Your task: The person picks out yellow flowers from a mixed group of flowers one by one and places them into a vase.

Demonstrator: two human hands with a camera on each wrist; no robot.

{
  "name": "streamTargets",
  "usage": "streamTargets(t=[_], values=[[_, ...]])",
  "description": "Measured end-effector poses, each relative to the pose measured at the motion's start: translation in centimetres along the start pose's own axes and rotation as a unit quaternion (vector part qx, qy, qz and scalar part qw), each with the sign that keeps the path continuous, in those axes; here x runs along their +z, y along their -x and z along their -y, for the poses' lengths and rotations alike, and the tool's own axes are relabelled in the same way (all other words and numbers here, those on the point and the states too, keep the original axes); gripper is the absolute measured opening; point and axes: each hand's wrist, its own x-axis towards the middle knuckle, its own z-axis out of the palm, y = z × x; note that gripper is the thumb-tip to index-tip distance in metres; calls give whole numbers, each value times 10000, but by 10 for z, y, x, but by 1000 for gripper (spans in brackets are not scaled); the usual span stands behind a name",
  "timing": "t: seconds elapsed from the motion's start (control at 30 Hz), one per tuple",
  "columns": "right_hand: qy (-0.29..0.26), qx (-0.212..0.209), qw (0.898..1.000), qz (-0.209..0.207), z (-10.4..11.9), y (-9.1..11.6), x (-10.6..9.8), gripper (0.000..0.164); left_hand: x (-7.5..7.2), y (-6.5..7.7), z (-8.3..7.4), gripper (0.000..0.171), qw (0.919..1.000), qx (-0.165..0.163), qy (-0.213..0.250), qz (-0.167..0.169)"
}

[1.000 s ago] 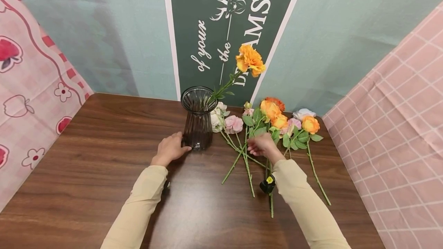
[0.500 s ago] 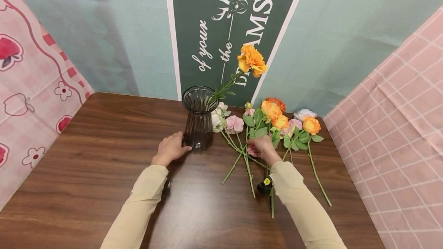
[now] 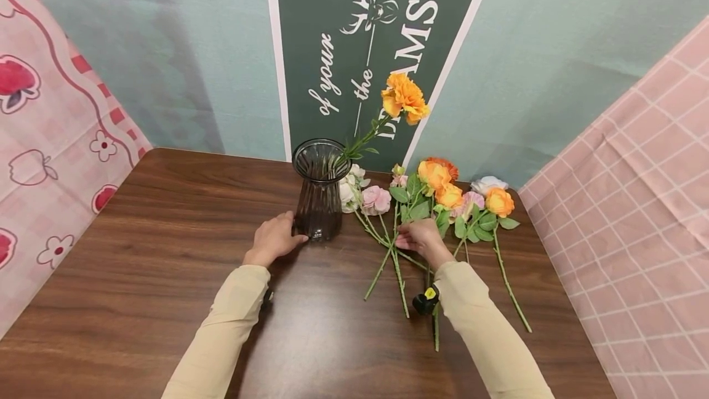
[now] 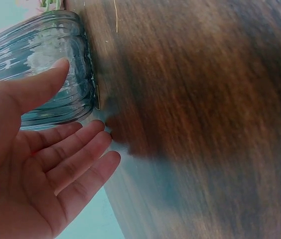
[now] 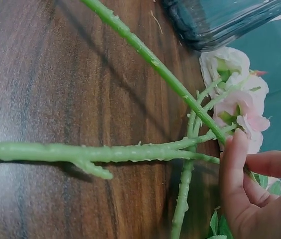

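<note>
A dark clear ribbed vase (image 3: pixel 318 208) stands upright near the back edge, with an orange carnation (image 3: pixel 405 98) leaning right in its mouth. Beside it, my left hand (image 3: pixel 272 237) has its fingers loosely extended and its thumb at the vase's base; the left wrist view shows the palm and straight fingers (image 4: pixel 78 167). My right hand (image 3: pixel 421 239) pinches a green flower stem (image 5: pixel 155 62) between thumb and fingers, among crossed stems. Which bloom that stem carries is hidden. Close by lie a pink flower (image 3: pixel 376 200) and white flowers (image 3: pixel 349 193).
Right of the vase, several orange flowers (image 3: pixel 437 180) lie in a leafy pile. An orange rose (image 3: pixel 499 202) with a long stem lies farthest right, near a pale flower (image 3: pixel 487 185). Fabric backdrops (image 3: pixel 620 202) surround the brown wooden table (image 3: pixel 183 214).
The pinched stem's lower end has shifted slightly right and toward the near edge. My right hand has moved very little, and my left hand remains beside the vase.
</note>
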Motion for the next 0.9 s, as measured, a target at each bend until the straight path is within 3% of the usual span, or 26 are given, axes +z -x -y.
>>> streamTargets(t=[0.23,0.33,0.9], values=[[-180,-66,9998,112,3,5,-3,27,1,0,1,58,10000,37,71,-35],[-233,-37,9996,154,4,7,-4,22,2,0,2,57,9999,58,65,-52],[-353,33,9946,978,6,9,-11,30,1,1,3,55,9998,101,81,-135]])
